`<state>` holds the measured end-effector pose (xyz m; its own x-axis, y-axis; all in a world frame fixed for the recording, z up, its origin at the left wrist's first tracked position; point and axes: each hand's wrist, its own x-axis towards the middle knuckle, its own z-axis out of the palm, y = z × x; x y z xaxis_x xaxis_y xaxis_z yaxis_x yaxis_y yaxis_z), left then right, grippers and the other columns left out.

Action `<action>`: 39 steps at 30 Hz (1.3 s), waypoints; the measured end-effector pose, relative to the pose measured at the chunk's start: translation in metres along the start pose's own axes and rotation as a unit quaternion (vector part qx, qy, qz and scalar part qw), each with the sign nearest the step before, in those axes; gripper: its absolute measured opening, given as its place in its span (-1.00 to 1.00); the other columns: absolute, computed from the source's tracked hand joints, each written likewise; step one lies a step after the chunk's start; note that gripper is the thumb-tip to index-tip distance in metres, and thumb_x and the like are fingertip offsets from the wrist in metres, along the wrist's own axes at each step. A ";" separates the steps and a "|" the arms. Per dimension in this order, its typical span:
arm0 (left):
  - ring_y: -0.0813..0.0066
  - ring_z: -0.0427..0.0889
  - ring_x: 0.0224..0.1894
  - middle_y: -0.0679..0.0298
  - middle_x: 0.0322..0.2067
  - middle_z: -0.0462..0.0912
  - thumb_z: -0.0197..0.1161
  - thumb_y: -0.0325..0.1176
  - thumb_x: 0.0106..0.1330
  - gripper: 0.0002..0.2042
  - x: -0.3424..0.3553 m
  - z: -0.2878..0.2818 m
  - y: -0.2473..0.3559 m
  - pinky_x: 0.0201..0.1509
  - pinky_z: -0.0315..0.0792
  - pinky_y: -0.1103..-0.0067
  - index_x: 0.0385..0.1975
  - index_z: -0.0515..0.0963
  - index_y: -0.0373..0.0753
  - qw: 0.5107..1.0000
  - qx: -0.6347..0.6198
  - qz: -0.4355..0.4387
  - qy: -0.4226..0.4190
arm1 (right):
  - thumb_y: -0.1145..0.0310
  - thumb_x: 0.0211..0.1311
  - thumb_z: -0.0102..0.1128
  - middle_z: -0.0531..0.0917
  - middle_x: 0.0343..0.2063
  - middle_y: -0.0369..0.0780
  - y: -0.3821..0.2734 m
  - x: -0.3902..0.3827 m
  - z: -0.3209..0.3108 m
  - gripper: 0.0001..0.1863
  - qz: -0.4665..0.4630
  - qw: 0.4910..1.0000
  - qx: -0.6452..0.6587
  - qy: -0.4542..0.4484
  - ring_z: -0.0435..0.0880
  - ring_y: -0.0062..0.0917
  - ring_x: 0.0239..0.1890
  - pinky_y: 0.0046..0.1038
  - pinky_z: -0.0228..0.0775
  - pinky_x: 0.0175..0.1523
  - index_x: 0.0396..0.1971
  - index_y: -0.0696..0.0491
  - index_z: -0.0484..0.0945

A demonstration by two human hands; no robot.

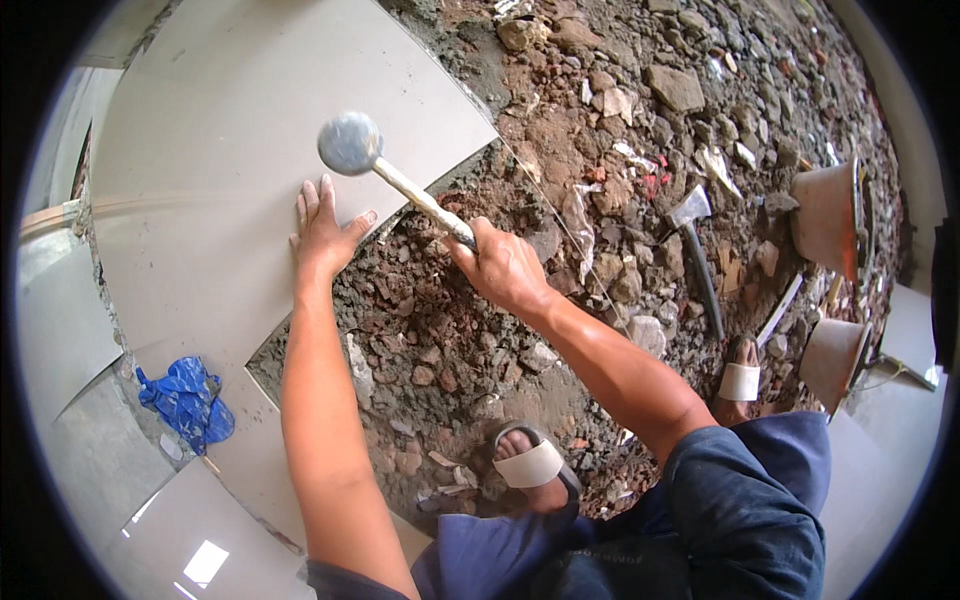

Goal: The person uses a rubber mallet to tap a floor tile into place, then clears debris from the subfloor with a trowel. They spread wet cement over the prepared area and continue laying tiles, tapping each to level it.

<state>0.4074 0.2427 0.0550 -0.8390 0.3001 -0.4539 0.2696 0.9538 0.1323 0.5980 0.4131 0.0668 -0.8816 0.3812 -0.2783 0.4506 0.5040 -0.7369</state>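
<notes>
crumpled blue plastic (188, 403) at lower l; big pale tile (230, 100) upper l, next to rubble (440, 335). l hand (325, 237) flat on tile nr its edge, fingers a bit spread. mallet (350, 145) head over tile, can't tell if touching. r hand (505, 265) wrapped round handle end. prob. bedding tile by tapping; next move prob. needs light, even taps, l hand kept clear.
</notes>
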 end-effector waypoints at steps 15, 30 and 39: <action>0.32 -0.31 0.50 0.26 0.46 -0.25 0.23 0.26 0.10 -0.04 0.001 0.000 0.004 0.41 -0.15 -0.08 0.43 -0.10 0.05 1.000 0.013 -0.014 0.001 | 0.02 0.35 -0.01 0.61 -0.60 0.04 0.016 0.009 -0.006 -0.58 0.035 0.999 -0.016 -0.036 0.63 -0.01 -0.50 -0.03 0.46 -0.39 -0.42 0.13 0.35; 0.26 -0.28 0.49 0.17 0.46 -0.24 0.20 0.24 0.14 -0.08 0.009 0.009 -0.007 0.40 -0.16 -0.10 0.43 -0.11 0.07 1.000 0.030 -0.001 0.001 | 0.01 0.35 0.02 0.60 -0.63 -0.02 -0.002 -0.008 -0.010 -0.58 0.015 0.998 -0.007 -0.053 0.61 -0.07 -0.57 -0.09 0.45 -0.46 -0.42 0.12 0.35; 0.24 -0.30 0.50 0.18 0.46 -0.22 0.27 0.23 0.08 -0.04 0.014 0.014 -0.015 0.39 -0.19 -0.11 0.43 -0.07 0.01 0.998 -0.020 0.029 0.045 | 0.00 0.36 0.01 0.56 -0.64 -0.07 0.021 -0.084 -0.018 -0.58 0.028 0.992 0.108 -0.057 0.58 -0.25 -0.62 -0.17 0.42 -0.47 -0.38 0.12 0.38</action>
<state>0.3979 0.2323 0.0344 -0.8618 0.3528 -0.3644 0.3011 0.9340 0.1923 0.6837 0.4056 0.0859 -0.8717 0.3069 -0.3820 0.4697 0.3010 -0.8299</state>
